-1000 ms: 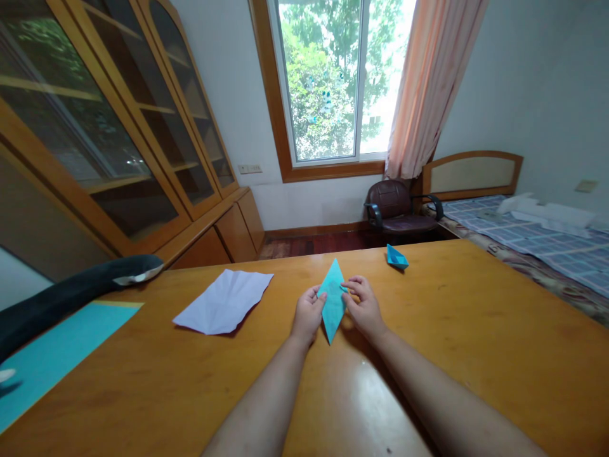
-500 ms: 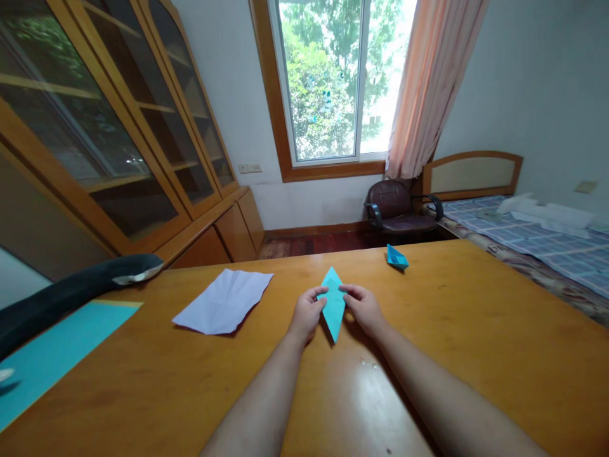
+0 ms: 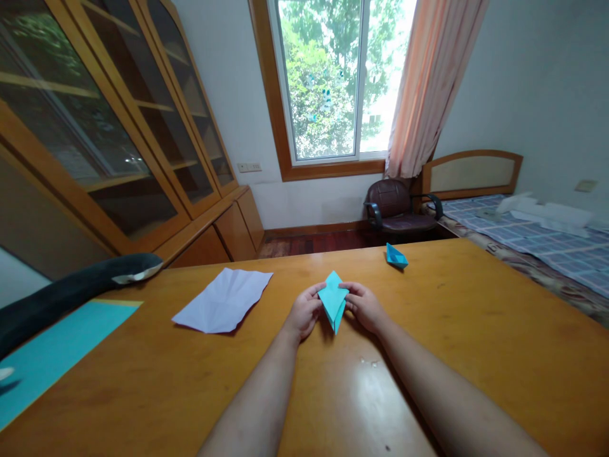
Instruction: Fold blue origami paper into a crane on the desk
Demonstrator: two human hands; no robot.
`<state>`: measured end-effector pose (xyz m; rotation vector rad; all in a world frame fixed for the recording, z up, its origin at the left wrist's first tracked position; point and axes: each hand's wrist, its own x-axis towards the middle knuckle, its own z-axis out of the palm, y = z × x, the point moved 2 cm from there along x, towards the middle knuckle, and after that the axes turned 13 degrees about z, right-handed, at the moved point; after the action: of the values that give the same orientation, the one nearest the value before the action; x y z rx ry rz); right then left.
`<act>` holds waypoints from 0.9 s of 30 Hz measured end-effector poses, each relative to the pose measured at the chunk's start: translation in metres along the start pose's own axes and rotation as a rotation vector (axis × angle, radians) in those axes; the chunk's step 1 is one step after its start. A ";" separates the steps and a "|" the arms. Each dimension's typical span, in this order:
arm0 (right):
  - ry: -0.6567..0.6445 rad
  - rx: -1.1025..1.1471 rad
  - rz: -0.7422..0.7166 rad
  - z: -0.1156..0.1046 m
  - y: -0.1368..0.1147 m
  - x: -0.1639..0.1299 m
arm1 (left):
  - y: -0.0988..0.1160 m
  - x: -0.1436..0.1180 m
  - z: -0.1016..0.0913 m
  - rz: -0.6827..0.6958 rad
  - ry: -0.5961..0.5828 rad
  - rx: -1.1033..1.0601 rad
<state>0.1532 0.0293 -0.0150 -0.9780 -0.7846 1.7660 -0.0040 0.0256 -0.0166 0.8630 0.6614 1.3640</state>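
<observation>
Between my two hands, over the wooden table, is a folded sheet of turquoise paper [image 3: 333,298] in a diamond shape. Its lower end shows two layers parted by a narrow gap. My left hand [image 3: 306,311] pinches the left corner, with the fingertips partly behind the paper. On the opposite side, my right hand [image 3: 364,306] is closed on the right corner. A small blue folded paper boat [image 3: 396,256] rests farther back on the table, to the right of my hands. To their left lies a creased pale lilac sheet [image 3: 223,301].
The wooden table [image 3: 157,381] spans the front. On its left are a turquoise sheet [image 3: 61,355] and a long dark object with a white patch [image 3: 80,285]. Beyond its far edge stand a brown armchair [image 3: 402,206], a bed [image 3: 547,244] and a glass-fronted cabinet [image 3: 190,209].
The turquoise paper now looks shorter, and its lower point has split into two visible layers. My fingers have shifted slightly at its side corners.
</observation>
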 end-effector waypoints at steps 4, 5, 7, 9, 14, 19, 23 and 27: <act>-0.012 -0.035 -0.012 -0.002 0.003 0.002 | 0.001 0.000 0.000 0.022 0.033 -0.004; -0.015 -0.045 -0.017 -0.003 0.003 0.002 | 0.000 0.000 0.000 0.025 0.039 -0.001; -0.020 -0.069 -0.031 -0.004 0.004 0.003 | -0.001 0.000 -0.001 0.033 0.050 0.016; -0.024 -0.107 -0.046 -0.004 0.003 0.003 | -0.001 0.001 0.000 0.043 0.044 0.044; -0.015 -0.216 -0.088 -0.005 0.002 0.001 | -0.002 0.001 0.004 0.055 -0.008 0.125; -0.003 -0.288 -0.113 -0.008 0.003 0.003 | -0.003 0.000 0.002 0.080 -0.010 0.252; 0.022 -0.297 -0.106 -0.009 0.004 0.005 | -0.003 0.000 0.001 0.102 -0.005 0.331; 0.043 -0.268 -0.096 -0.009 0.004 0.004 | -0.002 0.001 0.001 0.110 0.010 0.326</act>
<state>0.1584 0.0325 -0.0232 -1.1306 -1.0421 1.5791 -0.0024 0.0265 -0.0178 1.1672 0.8700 1.3794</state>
